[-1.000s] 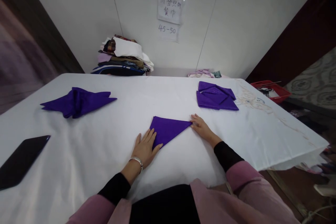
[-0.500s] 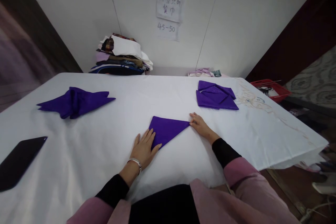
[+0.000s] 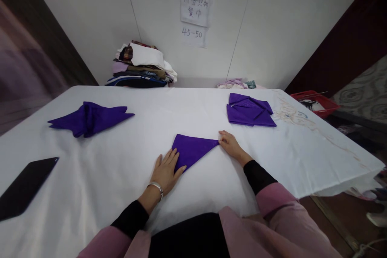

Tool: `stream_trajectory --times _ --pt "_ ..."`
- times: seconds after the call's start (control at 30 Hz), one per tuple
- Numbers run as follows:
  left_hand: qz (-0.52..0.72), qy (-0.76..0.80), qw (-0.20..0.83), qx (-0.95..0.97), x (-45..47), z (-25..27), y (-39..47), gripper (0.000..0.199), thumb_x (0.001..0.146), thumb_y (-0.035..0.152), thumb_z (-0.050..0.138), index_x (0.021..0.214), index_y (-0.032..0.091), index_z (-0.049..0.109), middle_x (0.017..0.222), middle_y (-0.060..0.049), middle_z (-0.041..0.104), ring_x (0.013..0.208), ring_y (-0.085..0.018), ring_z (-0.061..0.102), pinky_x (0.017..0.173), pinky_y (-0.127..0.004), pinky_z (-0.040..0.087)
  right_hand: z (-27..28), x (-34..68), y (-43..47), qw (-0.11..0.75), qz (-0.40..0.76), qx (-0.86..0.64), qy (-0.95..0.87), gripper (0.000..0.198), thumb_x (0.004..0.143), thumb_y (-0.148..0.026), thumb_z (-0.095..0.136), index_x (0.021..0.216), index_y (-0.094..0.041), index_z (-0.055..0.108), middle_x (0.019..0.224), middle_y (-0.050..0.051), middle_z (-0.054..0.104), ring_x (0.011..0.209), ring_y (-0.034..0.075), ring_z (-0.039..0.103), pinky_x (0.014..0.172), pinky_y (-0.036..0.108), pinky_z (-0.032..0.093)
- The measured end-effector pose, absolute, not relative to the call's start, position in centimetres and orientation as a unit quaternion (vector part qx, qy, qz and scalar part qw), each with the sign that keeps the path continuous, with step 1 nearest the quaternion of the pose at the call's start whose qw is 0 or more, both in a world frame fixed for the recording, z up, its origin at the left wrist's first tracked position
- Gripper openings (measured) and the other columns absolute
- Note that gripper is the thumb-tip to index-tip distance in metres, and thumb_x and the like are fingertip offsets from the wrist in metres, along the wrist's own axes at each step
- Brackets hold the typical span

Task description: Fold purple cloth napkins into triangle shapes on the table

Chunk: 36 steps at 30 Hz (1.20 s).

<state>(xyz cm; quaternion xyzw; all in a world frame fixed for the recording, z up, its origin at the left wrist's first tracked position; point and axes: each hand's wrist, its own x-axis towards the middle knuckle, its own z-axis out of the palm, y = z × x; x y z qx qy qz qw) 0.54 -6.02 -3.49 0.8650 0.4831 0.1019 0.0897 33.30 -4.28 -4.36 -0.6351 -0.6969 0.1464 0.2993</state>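
Note:
A purple cloth napkin (image 3: 192, 149), folded into a triangle, lies flat on the white tablecloth in front of me. My left hand (image 3: 167, 170), with a silver bracelet at the wrist, rests flat on its left end, fingers stretched out. At the narrow right tip, my right hand (image 3: 230, 144) pinches the napkin between thumb and fingertips. Farther off to the right is a purple napkin folded into a flat, angular shape (image 3: 250, 111). Another purple napkin, gathered in the middle with pointed ends (image 3: 90, 119), sits at the left.
A dark flat tablet-like object (image 3: 26, 187) lies at the table's left. Behind the far edge stand a stack of folded clothes (image 3: 142, 66) and a smaller cloth pile (image 3: 234, 84). A red basket (image 3: 326, 109) is beyond the right edge. Handwritten signs (image 3: 196, 6) hang on the wall.
The view has shifted very slightly. Both hands and the triangular napkin stay in practically the same place.

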Motion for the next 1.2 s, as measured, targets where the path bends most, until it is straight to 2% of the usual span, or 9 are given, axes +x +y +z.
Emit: stream_trajectory --times 0.2,0.33,0.47,0.57,0.7,0.83,1.0,1.07,1.2 --pt "0.098 0.487 0.091 0.863 0.5 -3.5 -6.0 0.059 0.087 0.053 0.034 0.132 0.015 0.041 0.141 -0.013 0.038 0.133 -0.026 0.028 0.107 -0.053 0.019 -4.5 33.4 -4.5 0.314 0.154 -0.638 -0.686 0.013 0.080 -0.030 0.051 0.075 -0.021 0.060 0.126 0.008 0.054 0.125 0.023 0.039 0.103 0.045 0.028" --pt "0.095 0.489 0.091 0.862 0.6 -3.3 -6.2 0.059 0.087 0.053 0.034 0.132 0.016 0.041 0.142 -0.013 0.037 0.133 -0.026 0.028 0.107 -0.053 0.019 -3.2 31.9 -5.5 0.295 0.113 -0.639 -0.702 0.026 0.083 -0.040 0.050 0.097 -0.021 0.060 0.133 0.010 0.048 0.130 0.025 0.033 0.104 0.052 0.023" --pt "0.085 0.494 0.094 0.860 0.8 -3.0 -6.5 0.059 0.087 0.052 0.033 0.133 0.016 0.040 0.142 -0.012 0.036 0.133 -0.026 0.027 0.107 -0.052 0.018 -1.4 27.3 -7.1 0.226 0.056 -0.547 -0.804 0.052 0.085 -0.047 0.047 0.130 -0.020 0.043 0.143 0.011 0.034 0.136 0.025 0.019 0.108 0.052 0.012" --pt "0.087 0.496 0.093 0.859 0.9 -2.9 -6.7 0.060 0.087 0.052 0.034 0.133 0.015 0.039 0.142 -0.012 0.036 0.134 -0.026 0.026 0.108 -0.053 0.017 -1.0 23.7 -7.7 0.151 0.086 -0.438 -0.882 0.065 0.086 -0.052 0.043 0.140 -0.020 0.028 0.147 0.010 0.027 0.136 0.024 0.017 0.109 0.049 0.013" --pt "0.110 0.490 0.118 0.857 0.7 -2.9 -6.7 0.058 0.087 0.053 0.035 0.132 0.017 0.041 0.141 -0.011 0.039 0.133 -0.026 0.027 0.108 -0.053 0.018 -2.0 22.1 -7.1 0.100 0.105 -0.440 -0.886 0.068 0.086 -0.058 0.036 0.141 -0.019 0.026 0.146 0.011 0.026 0.136 0.025 0.018 0.109 0.049 0.012" --pt "0.213 0.498 0.157 0.826 -0.4 -2.7 -6.4 0.048 0.088 0.045 0.038 0.126 0.017 0.048 0.135 -0.009 0.047 0.126 -0.022 0.040 0.105 -0.045 0.031 -2.8 23.2 -6.4 0.086 0.099 -0.472 -0.872 0.067 0.087 -0.060 0.033 0.140 -0.019 0.029 0.146 0.010 0.026 0.136 0.025 0.019 0.109 0.050 0.011" --pt "0.317 0.571 0.213 0.727 -2.8 -2.1 -7.5 0.033 0.085 0.038 0.044 0.107 0.019 0.061 0.101 -0.005 0.067 0.091 -0.018 0.061 0.084 -0.035 0.050 -2.9 23.9 -6.5 0.090 0.100 -0.468 -0.874 0.065 0.088 -0.057 0.033 0.141 -0.020 0.028 0.146 0.010 0.026 0.136 0.025 0.019 0.109 0.051 0.012" --pt "0.320 0.587 0.227 0.709 -3.8 -1.9 -8.6 0.028 0.084 0.036 0.047 0.099 0.020 0.063 0.092 -0.003 0.068 0.082 -0.016 0.061 0.078 -0.032 0.051 -2.9 23.9 -6.5 0.090 0.098 -0.470 -0.873 0.064 0.088 -0.056 0.034 0.141 -0.020 0.028 0.146 0.010 0.027 0.136 0.026 0.019 0.108 0.051 0.012" --pt "0.336 0.583 0.215 0.708 -5.0 -2.0 -11.0 0.022 0.083 0.033 0.049 0.093 0.020 0.064 0.085 -0.002 0.067 0.078 -0.015 0.061 0.074 -0.030 0.050 -3.3 24.1 -6.4 0.089 0.090 -0.467 -0.875 0.064 0.088 -0.055 0.035 0.141 -0.021 0.027 0.147 0.009 0.026 0.135 0.026 0.019 0.108 0.051 0.012"
